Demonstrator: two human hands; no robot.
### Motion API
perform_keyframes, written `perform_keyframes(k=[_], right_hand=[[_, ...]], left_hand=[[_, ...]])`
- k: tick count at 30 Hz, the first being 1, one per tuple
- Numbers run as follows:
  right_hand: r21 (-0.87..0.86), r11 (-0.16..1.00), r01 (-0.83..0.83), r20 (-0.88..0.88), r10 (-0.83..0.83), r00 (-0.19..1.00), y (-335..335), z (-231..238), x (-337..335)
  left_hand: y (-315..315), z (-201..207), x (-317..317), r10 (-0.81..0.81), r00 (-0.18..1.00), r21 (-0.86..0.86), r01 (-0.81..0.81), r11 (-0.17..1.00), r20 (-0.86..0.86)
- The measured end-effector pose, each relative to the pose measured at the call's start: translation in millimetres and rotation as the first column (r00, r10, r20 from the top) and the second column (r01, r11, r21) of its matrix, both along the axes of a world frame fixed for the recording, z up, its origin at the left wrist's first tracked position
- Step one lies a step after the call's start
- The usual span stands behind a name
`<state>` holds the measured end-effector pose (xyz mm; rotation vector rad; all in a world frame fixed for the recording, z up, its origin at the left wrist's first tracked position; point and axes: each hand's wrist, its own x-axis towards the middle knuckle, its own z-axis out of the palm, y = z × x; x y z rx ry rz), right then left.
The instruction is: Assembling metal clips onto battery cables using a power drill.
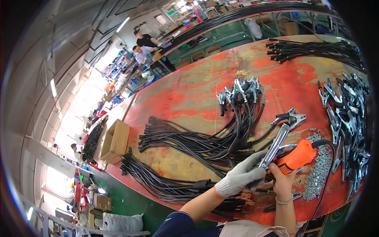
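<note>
My left hand, in a pale knitted glove, is closed on a long silver metal clamp that points away from me. Bare and wearing a bead bracelet, my right hand grips an orange electric screwdriver close beside it; its tip is hidden by the hands. Just beyond lies another clamp with a black cable on it. Bundled black cables spread to the left, some ending in silver clamps. Copper-coloured cable lugs show below my left hand.
A heap of small metal screws or nuts lies right of the screwdriver, whose cord runs past it. Many loose clamps are piled at the right. More cables lie at the far right of the worn red table. Two people work in the background.
</note>
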<state>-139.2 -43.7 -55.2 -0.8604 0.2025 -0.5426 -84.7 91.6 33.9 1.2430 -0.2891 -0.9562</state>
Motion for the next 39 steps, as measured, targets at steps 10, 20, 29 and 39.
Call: perform_keyframes(k=[10,20,29,39], right_hand=[[-0.342,0.880,0.329,0.096,-0.315,0.944,-25,3,-27],[-0.003,0.830,0.558,0.637,-0.429,0.640,-58,60,-67],[-0.002,0.850,0.527,0.627,-0.410,0.662,-46,83,-64],[0.031,0.785,0.619,0.562,-0.526,0.638,-35,72,-54]], left_hand=[[-3,-17,3,0.059,0.998,-0.056,-0.060,0.997,-0.025],[-26,-18,4,0.129,0.968,0.057,-0.144,0.988,0.217],[-38,-25,-2,0.226,0.971,0.038,-0.229,0.973,0.076],[-38,-30,-4,0.296,0.943,0.019,-0.302,0.953,0.150]])
